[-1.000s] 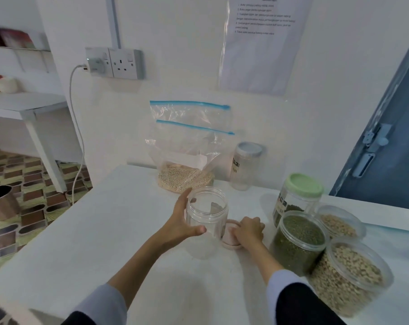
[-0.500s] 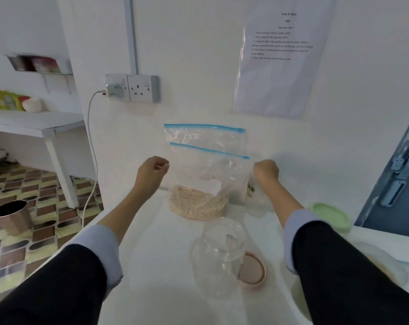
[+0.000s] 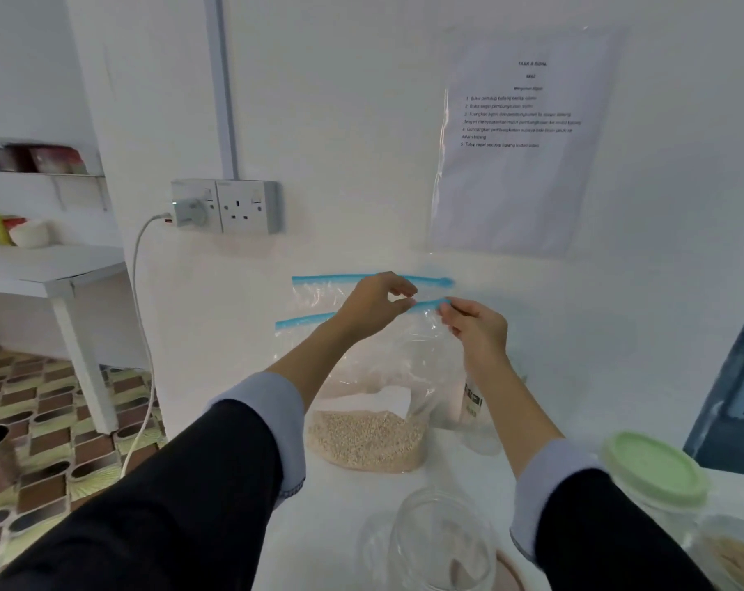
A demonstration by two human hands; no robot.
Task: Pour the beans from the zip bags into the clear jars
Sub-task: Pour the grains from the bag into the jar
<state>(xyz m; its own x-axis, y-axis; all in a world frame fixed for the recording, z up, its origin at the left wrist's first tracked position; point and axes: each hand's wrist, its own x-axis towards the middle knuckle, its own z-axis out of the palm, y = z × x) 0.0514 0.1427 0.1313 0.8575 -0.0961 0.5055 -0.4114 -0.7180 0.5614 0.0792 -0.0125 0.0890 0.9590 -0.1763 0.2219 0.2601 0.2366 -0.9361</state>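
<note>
Fingers of your left hand (image 3: 372,307) and right hand (image 3: 475,328) are pinching the front zip bag's (image 3: 374,377) blue seal; beans are sitting low, behind the empty jar (image 3: 440,543). You're best peeling evenly.

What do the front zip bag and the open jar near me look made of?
Front zip bag: thin clear plastic film, crinkled and glossy, with a blue zip strip; both hands pinch its top.
Open jar: clear and rigid with smooth reflections, probably plastic, though glass cannot be ruled out.
</note>
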